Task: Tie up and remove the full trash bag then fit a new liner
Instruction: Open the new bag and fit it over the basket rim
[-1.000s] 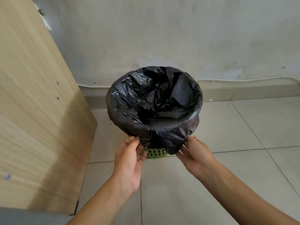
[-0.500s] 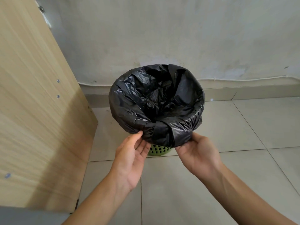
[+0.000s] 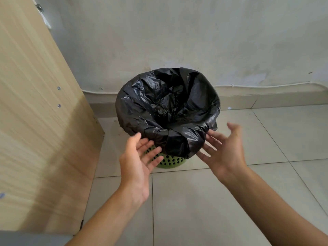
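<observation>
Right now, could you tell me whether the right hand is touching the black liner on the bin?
Cannot tell. In the head view the right hand is open beside the black liner; its blurred fingertips meet the liner's edge in the image, showing neither clear contact nor a gap.

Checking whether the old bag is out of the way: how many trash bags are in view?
1: a black bag lining the green bin, its edge folded over the rim, between the open left hand and right hand. No second bag shows; one could lie outside the frame.
</observation>
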